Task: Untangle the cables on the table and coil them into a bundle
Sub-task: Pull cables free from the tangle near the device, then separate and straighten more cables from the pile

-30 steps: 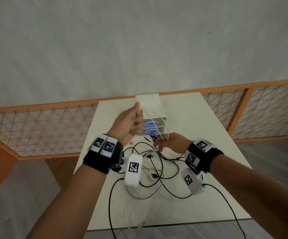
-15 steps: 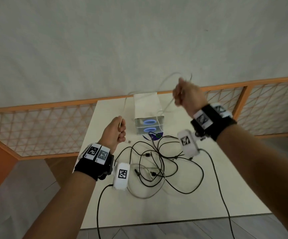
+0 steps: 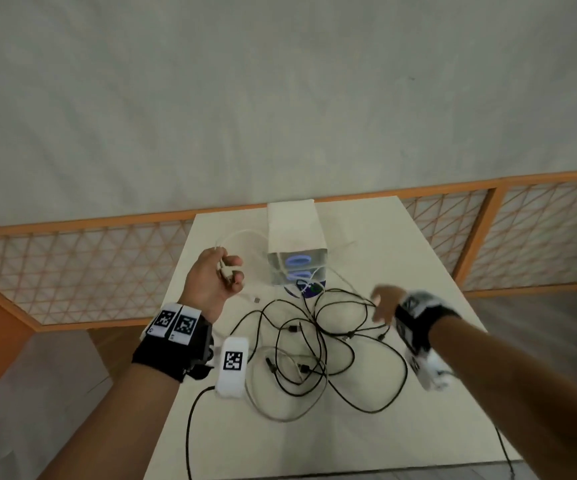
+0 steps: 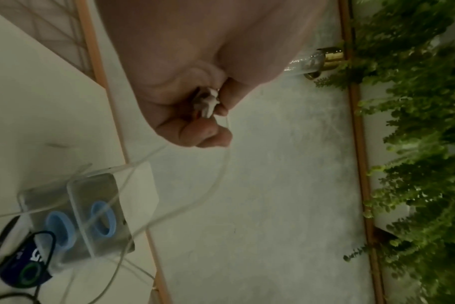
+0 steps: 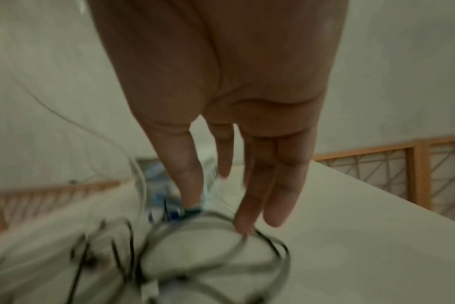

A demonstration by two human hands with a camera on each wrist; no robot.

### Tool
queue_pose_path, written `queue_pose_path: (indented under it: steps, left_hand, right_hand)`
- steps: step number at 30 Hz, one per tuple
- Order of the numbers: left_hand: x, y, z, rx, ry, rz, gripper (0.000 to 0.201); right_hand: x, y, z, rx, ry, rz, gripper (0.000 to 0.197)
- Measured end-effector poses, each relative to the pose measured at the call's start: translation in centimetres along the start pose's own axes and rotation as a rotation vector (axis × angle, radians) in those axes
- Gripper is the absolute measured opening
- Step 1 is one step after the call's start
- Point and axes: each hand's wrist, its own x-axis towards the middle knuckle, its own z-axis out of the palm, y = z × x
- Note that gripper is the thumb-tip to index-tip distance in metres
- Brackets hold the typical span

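The left hand [image 3: 215, 281] grips a white cable [image 4: 216, 181] in curled fingers. The right hand [image 3: 384, 304], fingers straight, reaches down onto the black cables [image 3: 314, 348] tangled between both hands.

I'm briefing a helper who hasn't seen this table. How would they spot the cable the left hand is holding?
Find the white table, then the clear box with blue rings at its far end. Beside it the left hand pinches the white cable: thin and pale, unlike the black cables tangled nearer.

The white surface [image 3: 401, 258] is carrying a tangle of black cables [image 3: 314, 344], a clear box [image 3: 295, 268] and a small blue round thing [image 3: 309, 289].
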Motion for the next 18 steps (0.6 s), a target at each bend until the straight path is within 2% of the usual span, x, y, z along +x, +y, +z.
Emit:
queue_pose_path:
  steps: [1, 3, 6, 8, 12, 14, 16, 18]
  left_hand:
    - [0.1, 0.2, -0.2, 0.028, -0.007, 0.003, 0.019]
    - [0.4, 0.4, -0.6, 0.068, -0.013, 0.011, 0.019]
    - [0.9, 0.1, -0.6, 0.055, -0.013, 0.003, 0.019]
    - [1.0, -0.4, -0.2, 0.045, -0.039, -0.043, 0.02]
    - [0.6, -2.2, 0.7, 0.114, -0.125, -0.155, 0.024]
    - [0.3, -3.0, 1.2, 0.163, -0.133, -0.169, 0.024]
    - [-0.1, -3.7, 1.7, 0.212, -0.143, -0.159, 0.024]
    - [-0.4, -4.1, 2.1, 0.235, -0.154, -0.156, 0.025]
  right_hand:
    - [-0.2, 1.0, 1.6, -0.049, -0.067, 0.023, 0.046]
    - [-0.4, 1.9, 4.5, -0.108, -0.099, -0.04, 0.038]
    - [-0.4, 1.4, 7.3, -0.146, -0.063, -0.188, 0.061]
    - [-0.2, 0.8, 8.4, -0.204, -0.111, -0.185, 0.07]
    - [-0.3, 0.5, 9.8, -0.412, -0.149, -0.15, 0.042]
    - [-0.6, 1.2, 10.3, -0.479, -0.152, -0.173, 0.038]
    - [-0.8, 2.2, 10.5, -0.508, -0.107, -0.233, 0.033]
    - [-0.3, 2.9, 10.7, -0.462, 0.089, -0.376, 0.024]
